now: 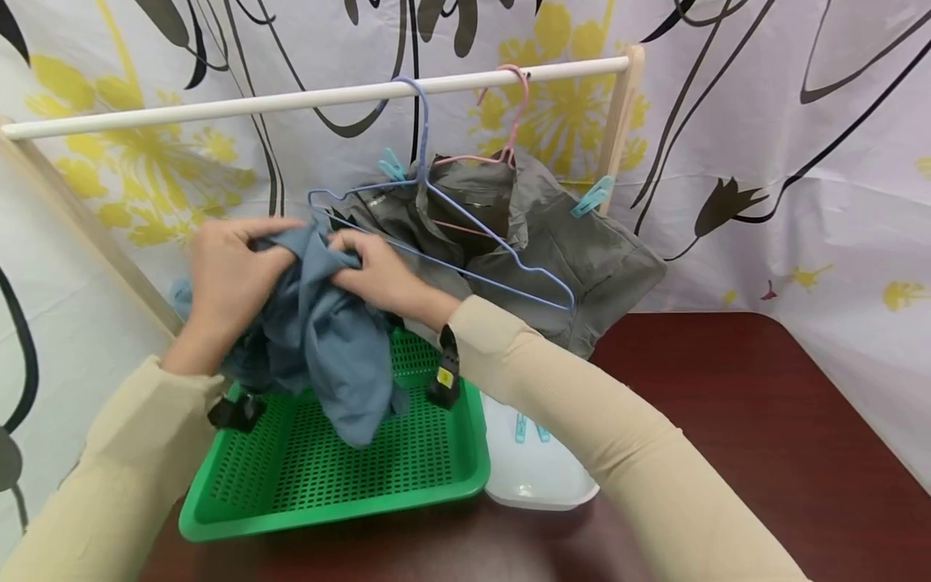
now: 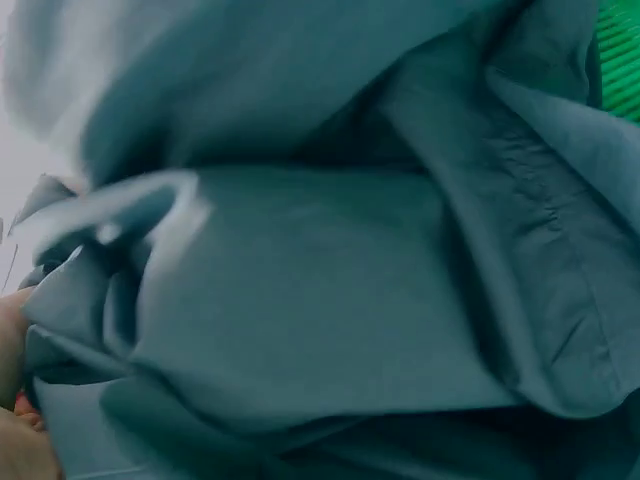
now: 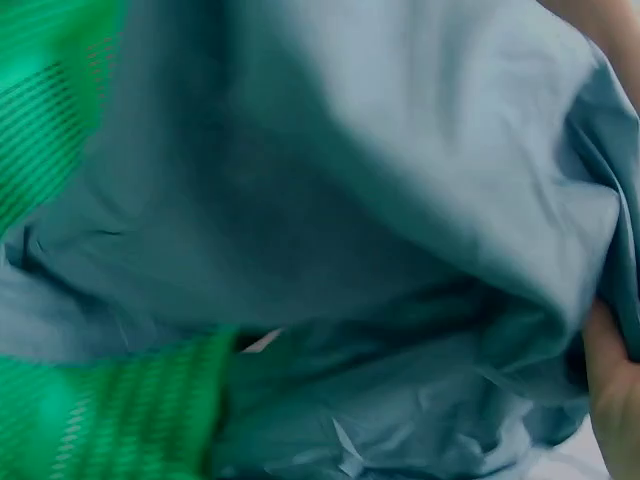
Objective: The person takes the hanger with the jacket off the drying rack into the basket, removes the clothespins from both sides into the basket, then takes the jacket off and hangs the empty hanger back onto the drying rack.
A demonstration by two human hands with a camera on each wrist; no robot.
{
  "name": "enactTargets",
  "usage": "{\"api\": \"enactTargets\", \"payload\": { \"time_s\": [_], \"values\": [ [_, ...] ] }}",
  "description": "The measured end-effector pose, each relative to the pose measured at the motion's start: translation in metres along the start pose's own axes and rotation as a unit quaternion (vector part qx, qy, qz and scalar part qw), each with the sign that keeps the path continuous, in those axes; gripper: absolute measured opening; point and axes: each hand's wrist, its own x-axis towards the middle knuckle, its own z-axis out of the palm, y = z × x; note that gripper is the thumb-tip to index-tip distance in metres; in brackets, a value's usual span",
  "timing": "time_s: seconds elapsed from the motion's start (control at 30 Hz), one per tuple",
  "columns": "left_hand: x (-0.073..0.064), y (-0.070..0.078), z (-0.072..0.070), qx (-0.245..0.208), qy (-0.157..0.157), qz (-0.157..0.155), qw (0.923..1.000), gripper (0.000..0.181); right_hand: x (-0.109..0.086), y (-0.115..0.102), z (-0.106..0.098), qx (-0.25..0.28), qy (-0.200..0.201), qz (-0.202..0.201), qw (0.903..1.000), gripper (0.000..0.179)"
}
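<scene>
A crumpled blue-grey cloth garment [image 1: 342, 356] hangs bunched from both hands above the green basket. My left hand [image 1: 229, 279] pinches its upper left edge between thumb and fingers. With curled fingers, my right hand [image 1: 381, 275] grips the top of the cloth a little to the right. Just behind the right hand, an empty blue hanger [image 1: 423, 133] hooks over the rod and slants down to the right. In the left wrist view the garment [image 2: 300, 290] fills most of the picture. The right wrist view shows its loose folds [image 3: 300, 200] over green mesh.
A white rod [image 1: 313, 99] on wooden posts carries a pink hanger [image 1: 518, 113] with a grey garment [image 1: 575, 259], clipped by teal clothespins [image 1: 595, 196]. Below stands the green basket [image 1: 334, 512]. Beside it, a white tray [image 1: 538, 489] holds clothespins [image 1: 520, 428] on the dark red table [image 1: 764, 453].
</scene>
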Motion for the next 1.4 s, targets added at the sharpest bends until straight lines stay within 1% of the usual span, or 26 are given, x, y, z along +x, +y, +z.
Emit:
{"api": "enactTargets", "payload": {
  "time_s": [0.07, 0.13, 0.2, 0.23, 0.3, 0.33, 0.4, 0.47, 0.5, 0.53, 0.57, 0.63, 0.7, 0.73, 0.77, 0.8, 0.87, 0.9, 0.97, 1.07, 1.13, 1.17, 1.23, 1.27, 1.33, 1.4],
  "values": [
    [-0.016, -0.005, 0.004, 0.002, -0.047, 0.008, 0.9988, 0.024, -0.013, 0.013, 0.001, 0.002, -0.039, -0.002, 0.9992, 0.005],
    [-0.032, -0.011, 0.009, 0.010, -0.105, 0.014, 0.9943, 0.024, -0.025, 0.025, 0.003, 0.011, -0.092, 0.010, 0.9956, 0.010],
    [-0.048, -0.016, 0.012, 0.013, -0.167, 0.011, 0.9858, 0.026, -0.037, 0.035, 0.004, 0.024, -0.148, 0.034, 0.9881, 0.012],
    [-0.055, -0.019, 0.014, 0.012, -0.198, 0.009, 0.9800, 0.027, -0.042, 0.039, 0.005, 0.025, -0.175, 0.043, 0.9832, 0.012],
    [-0.067, -0.025, 0.016, 0.003, -0.262, 0.002, 0.9650, 0.027, -0.051, 0.045, 0.007, 0.027, -0.229, 0.062, 0.9711, 0.012],
    [-0.073, -0.028, 0.016, -0.002, -0.294, -0.002, 0.9557, 0.028, -0.056, 0.047, 0.007, 0.022, -0.252, 0.069, 0.9650, 0.012],
    [-0.082, -0.034, 0.016, -0.013, -0.354, -0.003, 0.9352, 0.029, -0.063, 0.050, 0.008, 0.013, -0.296, 0.079, 0.9518, 0.013],
    [-0.087, -0.040, 0.015, -0.007, -0.405, 0.003, 0.9145, 0.028, -0.067, 0.052, 0.009, -0.006, -0.336, 0.087, 0.9377, 0.013],
    [-0.090, -0.043, 0.015, 0.000, -0.423, 0.010, 0.9061, 0.027, -0.068, 0.053, 0.008, -0.017, -0.350, 0.091, 0.9320, 0.013],
    [-0.092, -0.045, 0.014, 0.007, -0.436, 0.019, 0.8997, 0.026, -0.069, 0.053, 0.008, -0.033, -0.360, 0.092, 0.9278, 0.015],
    [-0.093, -0.047, 0.014, 0.015, -0.442, 0.027, 0.8962, 0.025, -0.070, 0.055, 0.008, -0.050, -0.365, 0.090, 0.9254, 0.018],
    [-0.096, -0.052, 0.013, 0.037, -0.441, 0.043, 0.8955, 0.026, -0.071, 0.055, 0.008, -0.093, -0.359, 0.095, 0.9239, 0.029],
    [-0.097, -0.056, 0.013, 0.045, -0.437, 0.049, 0.8971, 0.032, -0.072, 0.055, 0.007, -0.128, -0.338, 0.113, 0.9255, 0.045],
    [-0.097, -0.058, 0.013, 0.045, -0.438, 0.049, 0.8965, 0.036, -0.072, 0.056, 0.007, -0.146, -0.328, 0.123, 0.9250, 0.053],
    [-0.097, -0.061, 0.013, 0.043, -0.445, 0.045, 0.8934, 0.041, -0.072, 0.056, 0.007, -0.161, -0.322, 0.135, 0.9233, 0.061],
    [-0.097, -0.064, 0.013, 0.041, -0.457, 0.039, 0.8875, 0.047, -0.073, 0.056, 0.007, -0.174, -0.320, 0.151, 0.9191, 0.068],
    [-0.098, -0.071, 0.014, 0.032, -0.493, 0.025, 0.8692, 0.062, -0.074, 0.058, 0.007, -0.191, -0.331, 0.173, 0.9077, 0.078],
    [-0.098, -0.074, 0.015, 0.028, -0.513, 0.018, 0.8580, 0.067, -0.075, 0.060, 0.007, -0.200, -0.341, 0.180, 0.9006, 0.080],
    [-0.099, -0.081, 0.017, 0.025, -0.553, 0.002, 0.8326, 0.074, -0.077, 0.065, 0.006, -0.210, -0.366, 0.191, 0.8863, 0.080],
    [-0.102, -0.087, 0.023, 0.037, -0.603, -0.024, 0.7968, 0.074, -0.080, 0.073, 0.006, -0.212, -0.402, 0.209, 0.8661, 0.078],
    [-0.103, -0.089, 0.026, 0.048, -0.629, -0.047, 0.7742, 0.071, -0.082, 0.077, 0.006, -0.210, -0.423, 0.221, 0.8536, 0.078],
    [-0.103, -0.090, 0.027, 0.057, -0.640, -0.055, 0.7644, 0.070, -0.083, 0.078, 0.006, -0.209, -0.433, 0.226, 0.8473, 0.078],
    [-0.105, -0.090, 0.030, 0.070, -0.658, -0.068, 0.7470, 0.067, -0.084, 0.079, 0.007, -0.207, -0.453, 0.237, 0.8343, 0.079],
    [-0.105, -0.090, 0.031, 0.074, -0.664, -0.075, 0.7403, 0.066, -0.085, 0.080, 0.007, -0.209, -0.462, 0.242, 0.8273, 0.080],
    [-0.107, -0.089, 0.033, 0.086, -0.675, -0.082, 0.7287, 0.065, -0.085, 0.080, 0.008, -0.218, -0.479, 0.249, 0.8133, 0.082],
    [-0.108, -0.089, 0.035, 0.091, -0.681, -0.089, 0.7209, 0.066, -0.086, 0.079, 0.008, -0.226, -0.490, 0.255, 0.8026, 0.084]
  ]
}}
